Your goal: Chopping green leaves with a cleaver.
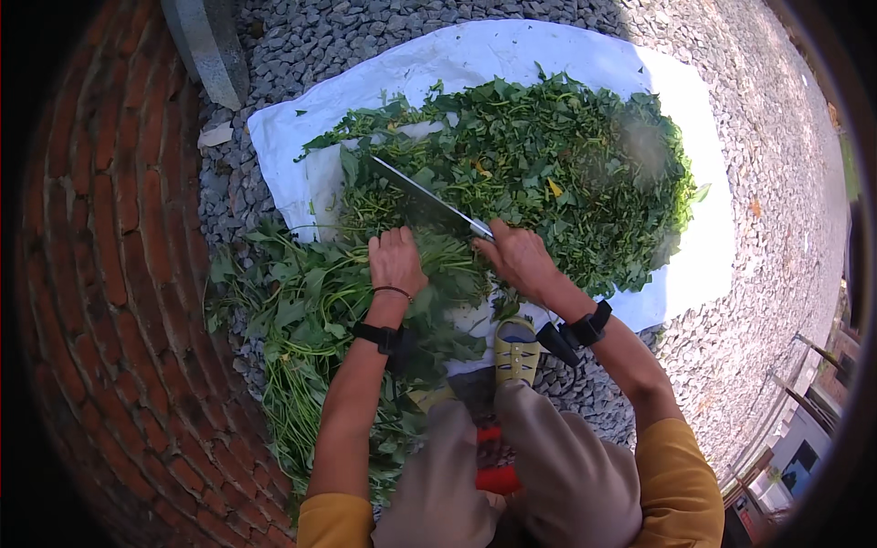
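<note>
My left hand (396, 263) is closed around a bunch of leafy green stems (311, 290), whose uncut lengths trail left and down beside my left leg. In my right hand (523, 263) is the handle of a large knife (422, 193). Its long blade slants up and to the left, just beyond my left hand and over the greens. A broad heap of chopped greens (566, 173) covers much of the white sheet (699, 228), with a few yellow leaf bits among it. My left fingertips are partly hidden by the stems.
Grey gravel (315, 46) surrounds the sheet. Red brickwork (119, 228) runs along the left, with a concrete post (208, 55) at the far left. My yellow sandal (517, 356) is at the sheet's near edge; something red (498, 479) shows between my legs.
</note>
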### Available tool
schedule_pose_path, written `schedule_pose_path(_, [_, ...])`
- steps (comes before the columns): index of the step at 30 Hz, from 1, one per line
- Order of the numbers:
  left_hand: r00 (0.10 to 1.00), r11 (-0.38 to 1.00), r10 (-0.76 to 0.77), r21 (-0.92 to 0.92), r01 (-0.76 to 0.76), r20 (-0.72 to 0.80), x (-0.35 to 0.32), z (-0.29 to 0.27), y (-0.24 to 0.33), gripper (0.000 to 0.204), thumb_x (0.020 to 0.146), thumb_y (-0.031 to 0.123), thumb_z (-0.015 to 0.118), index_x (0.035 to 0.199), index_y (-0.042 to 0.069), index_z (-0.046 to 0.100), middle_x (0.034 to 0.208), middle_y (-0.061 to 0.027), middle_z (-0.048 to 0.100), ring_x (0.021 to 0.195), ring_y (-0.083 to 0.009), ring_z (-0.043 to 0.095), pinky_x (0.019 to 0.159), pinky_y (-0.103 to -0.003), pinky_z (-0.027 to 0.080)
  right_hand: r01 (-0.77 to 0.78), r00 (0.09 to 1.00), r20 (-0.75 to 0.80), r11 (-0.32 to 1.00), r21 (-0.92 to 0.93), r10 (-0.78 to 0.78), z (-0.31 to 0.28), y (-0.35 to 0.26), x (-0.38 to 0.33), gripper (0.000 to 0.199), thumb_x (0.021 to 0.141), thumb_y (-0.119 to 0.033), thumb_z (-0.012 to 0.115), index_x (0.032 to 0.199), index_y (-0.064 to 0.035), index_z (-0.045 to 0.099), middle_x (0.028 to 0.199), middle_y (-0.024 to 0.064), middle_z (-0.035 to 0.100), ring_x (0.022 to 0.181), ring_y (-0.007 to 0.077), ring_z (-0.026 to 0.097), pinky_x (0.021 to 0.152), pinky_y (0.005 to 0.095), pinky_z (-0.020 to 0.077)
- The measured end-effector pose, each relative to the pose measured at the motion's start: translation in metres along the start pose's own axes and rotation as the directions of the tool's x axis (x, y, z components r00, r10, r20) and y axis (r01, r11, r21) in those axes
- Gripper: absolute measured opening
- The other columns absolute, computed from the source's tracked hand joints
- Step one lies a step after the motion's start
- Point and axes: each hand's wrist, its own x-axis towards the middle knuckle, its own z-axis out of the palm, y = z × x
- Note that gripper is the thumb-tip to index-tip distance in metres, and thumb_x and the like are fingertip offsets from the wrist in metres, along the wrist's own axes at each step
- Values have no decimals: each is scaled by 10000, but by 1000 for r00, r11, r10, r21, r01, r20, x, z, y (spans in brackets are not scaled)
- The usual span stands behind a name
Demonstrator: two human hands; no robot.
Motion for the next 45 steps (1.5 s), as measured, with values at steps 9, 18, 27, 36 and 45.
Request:
schedule_pose_path(9, [995,987,69,-150,-58,70,5,-22,-17,622,490,151,754,1036,23,485,923,-100,552,920,-280,535,829,-356,358,88,955,-292,880,466,59,-49,-47,-28,154,872,-148,581,894,-21,497,600,152,541,551,370,559,495,379,417])
schedule_pose_path(18, [975,985,-136,-83,153,173,63,-40,-56,1002,481,253,838,1307,-17,340,1262,-179,381,1082,-322,498,922,-416,379,-215,919,-170,812,543,357,-7,-22,-74,164,887,-160,566,871,-7,509,590,151,529,512,344,529,473,373,386])
schedule_pose_path(27, [980,990,-125,-44,133,152,45,-33,-52,726,498,303,796,1052,-14,451,1054,-211,566,1022,-324,561,928,-432,400,-136,926,-233,840,525,296,-22,-27,-58,169,880,-161,575,880,-3,513,570,149,517,506,343,528,472,370,388])
schedule_pose_path(36, [936,932,-328,-121,343,123,43,-38,6,623,537,370,799,929,-12,501,766,-182,653,729,-346,654,646,-403,534,207,880,-470,833,514,71,-71,-64,-11,192,848,-129,624,976,-29,521,636,124,560,512,306,557,471,338,410])
schedule_pose_path(45, [867,894,-406,-72,443,288,41,-34,15,542,578,290,757,952,-3,496,838,-156,668,800,-300,672,687,-366,540,-213,962,-155,972,102,227,34,-15,-18,233,873,-209,593,900,-29,448,653,205,586,609,407,590,511,469,439])
